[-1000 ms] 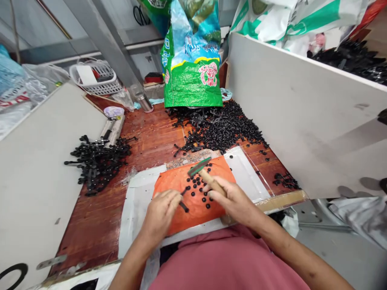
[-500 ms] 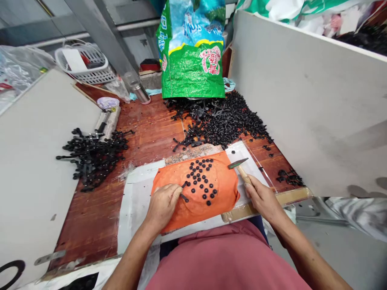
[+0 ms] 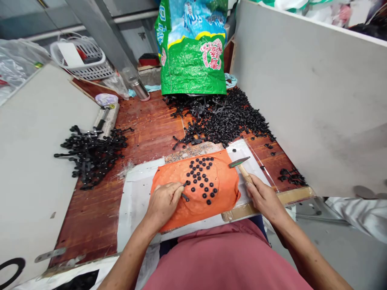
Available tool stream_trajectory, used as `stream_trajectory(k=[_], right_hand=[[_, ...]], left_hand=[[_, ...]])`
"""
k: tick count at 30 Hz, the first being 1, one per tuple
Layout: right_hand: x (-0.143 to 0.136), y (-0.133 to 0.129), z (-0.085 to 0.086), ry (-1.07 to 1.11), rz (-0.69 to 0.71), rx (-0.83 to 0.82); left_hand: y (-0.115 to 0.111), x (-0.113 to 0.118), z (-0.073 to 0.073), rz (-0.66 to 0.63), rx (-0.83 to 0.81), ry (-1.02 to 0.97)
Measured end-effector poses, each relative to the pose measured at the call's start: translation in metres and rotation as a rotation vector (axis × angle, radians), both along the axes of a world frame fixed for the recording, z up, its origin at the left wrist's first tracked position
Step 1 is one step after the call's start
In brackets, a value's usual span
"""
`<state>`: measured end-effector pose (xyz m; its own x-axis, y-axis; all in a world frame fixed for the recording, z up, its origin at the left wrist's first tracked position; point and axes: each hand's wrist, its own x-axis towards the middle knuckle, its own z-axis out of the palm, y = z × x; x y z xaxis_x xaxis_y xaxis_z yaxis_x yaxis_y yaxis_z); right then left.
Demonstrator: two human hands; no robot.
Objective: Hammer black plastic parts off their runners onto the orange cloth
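Observation:
An orange cloth (image 3: 220, 177) lies over a flat block near the table's front edge, with several small round black pieces (image 3: 198, 175) scattered on its middle. At the cloth's left side, my left hand (image 3: 165, 201) pinches a branched black plastic piece (image 3: 185, 197), whose tips point right beside the loose round ones. My right hand (image 3: 262, 196) is wrapped round the wooden handle of a hammer (image 3: 244, 171). The hammer's dark head is over the cloth's upper right corner.
Behind the cloth, a large heap of black parts (image 3: 232, 117) spills under a green and blue sack (image 3: 193, 72). Tangled black pieces (image 3: 90, 157) lie at the left. Grey boards (image 3: 308, 88) flank the table; a steel flask (image 3: 139, 86) and white basket (image 3: 96, 71) stand at the back left.
The view has shifted slightly. Both hands keep their holds and stay almost in the same places over the cloth.

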<state>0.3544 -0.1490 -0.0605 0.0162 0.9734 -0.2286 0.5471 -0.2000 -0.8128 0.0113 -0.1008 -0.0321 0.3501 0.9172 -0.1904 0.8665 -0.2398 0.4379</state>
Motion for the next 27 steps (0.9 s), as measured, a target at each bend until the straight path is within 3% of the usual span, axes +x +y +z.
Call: stream_trajectory(k=[6,11,15,17,23,27], right_hand=[[0.001,0.000,-0.002,0.000,0.012,0.003],[0.003,0.000,-0.004,-0.072,0.026,0.030],[-0.002,-0.002,0.010,-0.264,0.052,0.161],[-0.011,0.000,0.024,-0.310,0.125,0.226],[-0.057,0.017,0.061,-0.274,0.531,0.262],[-0.080,0.026,0.064,-0.220,0.550,0.352]], left_hand=[[0.001,-0.001,0.001,-0.029,0.018,0.085],[0.004,0.003,0.012,-0.006,-0.051,0.118],[0.006,0.006,0.019,0.011,-0.103,0.146],[0.006,0.007,0.020,0.019,-0.113,0.148],[0.006,0.007,0.019,0.039,-0.103,0.138],[0.006,0.007,0.019,0.034,-0.087,0.121]])
